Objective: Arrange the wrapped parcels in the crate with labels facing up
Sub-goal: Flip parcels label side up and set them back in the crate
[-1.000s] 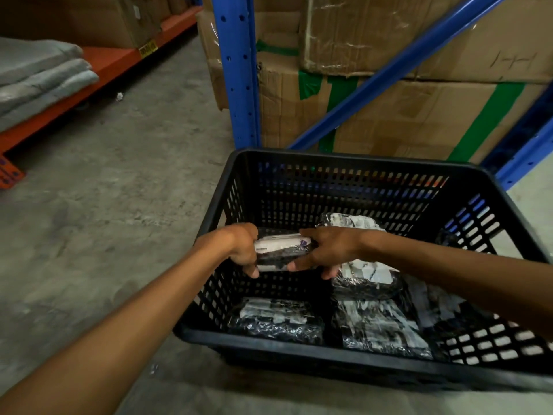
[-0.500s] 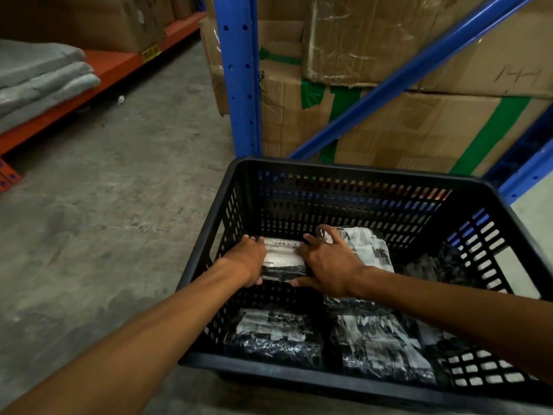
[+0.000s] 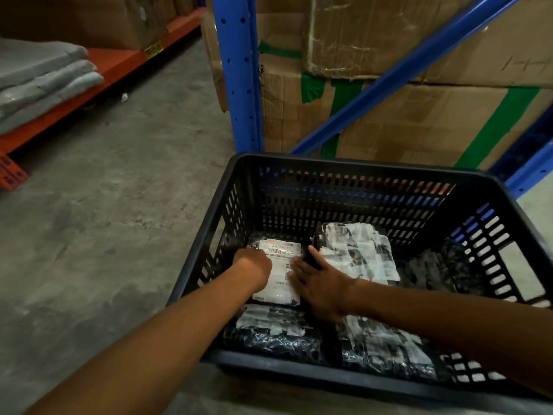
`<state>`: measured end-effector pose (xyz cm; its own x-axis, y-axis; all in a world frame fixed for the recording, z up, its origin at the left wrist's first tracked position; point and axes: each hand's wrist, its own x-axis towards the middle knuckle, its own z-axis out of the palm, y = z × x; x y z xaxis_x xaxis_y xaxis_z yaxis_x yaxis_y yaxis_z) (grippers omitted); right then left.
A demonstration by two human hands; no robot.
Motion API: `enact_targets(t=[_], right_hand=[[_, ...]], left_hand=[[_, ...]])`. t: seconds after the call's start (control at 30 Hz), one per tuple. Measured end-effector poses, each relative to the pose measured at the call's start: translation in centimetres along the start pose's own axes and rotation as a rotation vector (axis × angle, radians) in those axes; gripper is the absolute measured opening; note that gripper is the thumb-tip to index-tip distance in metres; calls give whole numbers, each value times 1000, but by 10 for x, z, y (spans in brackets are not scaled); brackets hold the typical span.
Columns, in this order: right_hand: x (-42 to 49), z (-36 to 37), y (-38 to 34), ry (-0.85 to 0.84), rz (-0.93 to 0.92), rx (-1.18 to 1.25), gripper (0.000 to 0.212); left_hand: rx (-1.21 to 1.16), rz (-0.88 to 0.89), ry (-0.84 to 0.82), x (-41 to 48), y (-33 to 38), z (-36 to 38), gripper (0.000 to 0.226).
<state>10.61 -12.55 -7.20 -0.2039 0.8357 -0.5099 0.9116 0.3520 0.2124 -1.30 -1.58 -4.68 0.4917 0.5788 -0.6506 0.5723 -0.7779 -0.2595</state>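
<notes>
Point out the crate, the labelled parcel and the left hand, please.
crate (image 3: 353,165): head view, far rim.
labelled parcel (image 3: 279,265): head view, white label.
left hand (image 3: 254,266): head view, back of hand.

Black slotted crate (image 3: 236,187) mid-frame; parcels (image 3: 357,253) in black wrap w/ white labels. Blue rack upright (image 3: 239,70) top centre, brown cartons (image 3: 419,124) w/ green tape. Orange shelf (image 3: 113,70) upper left.
</notes>
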Motion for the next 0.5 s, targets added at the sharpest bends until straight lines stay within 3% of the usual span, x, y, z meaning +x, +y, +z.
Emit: enact_targets(t=[0.07,0.1,0.17,0.2,0.3,0.33,0.43,0.5], right_hand=[[-12,-21,16,116,-3,275,51],[-23,-28,26,267,28,384,44],[-49,-32,45,518,200,524,39],[-63,-30,54,562,320,571,38],[-89,-9,82,529,694,741,43],[-91,0,91,481,800,838,44],[-92,14,104,369,979,1218,19],[-86,20,102,354,1004,1524,18]], left_hand=[[-151,-25,57,-6,-3,-8,43],[-235,-35,90,-7,-4,-12,41],[-419,-49,160,-11,-4,-20,39],[-517,-49,192,-12,0,-24,37],[-837,-16,222,-8,18,-36,23],[-971,-20,189,-6,26,-41,30],[-1233,-42,67,-11,53,-53,24],[-1393,-82,-27,-8,66,-55,58]])
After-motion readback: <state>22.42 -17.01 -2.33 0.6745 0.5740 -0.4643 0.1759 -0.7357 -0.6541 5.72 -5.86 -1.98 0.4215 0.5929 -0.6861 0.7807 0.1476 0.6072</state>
